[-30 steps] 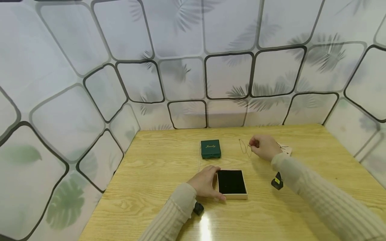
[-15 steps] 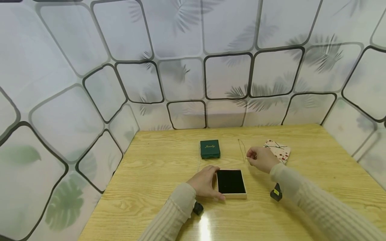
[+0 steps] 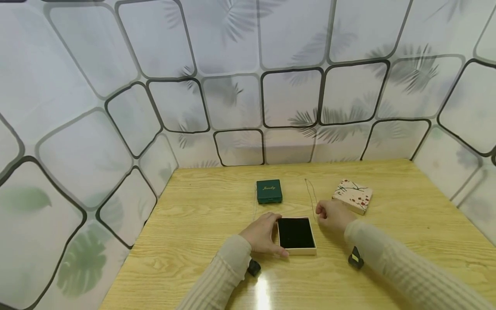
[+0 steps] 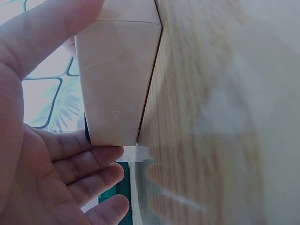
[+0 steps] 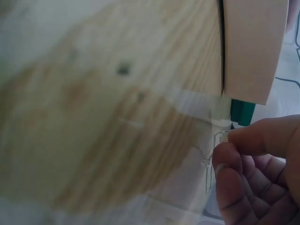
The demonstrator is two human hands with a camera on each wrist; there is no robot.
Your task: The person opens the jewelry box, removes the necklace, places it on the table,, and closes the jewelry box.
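Note:
The left hand (image 3: pixel 263 236) holds a shallow box (image 3: pixel 301 252) with a black lining, thumb at its near side and fingers at its far left corner. In the left wrist view, the box's pale side wall (image 4: pixel 115 84) stands between thumb and fingertips. The right hand (image 3: pixel 335 216), just right of the box, pinches one end of a thin necklace (image 3: pixel 311 196) between thumb and index finger. The chain trails away from the hand across the table to the back. In the right wrist view, fine chain links (image 5: pixel 208 176) hang by the fingertips.
A dark green jewelry box (image 3: pixel 269 191) with gold lettering sits behind the black-lined box. A faint thin chain (image 3: pixel 255 204) lies along its left side. At the back right is a cream floral box lid (image 3: pixel 353 196). A patterned curtain (image 3: pixel 240 103) surrounds the wooden table (image 3: pixel 186 241).
The right hand has come toward the body and slightly left, drawing the necklace end down beside the box. The floral lid has come into fuller view. The left hand stays put.

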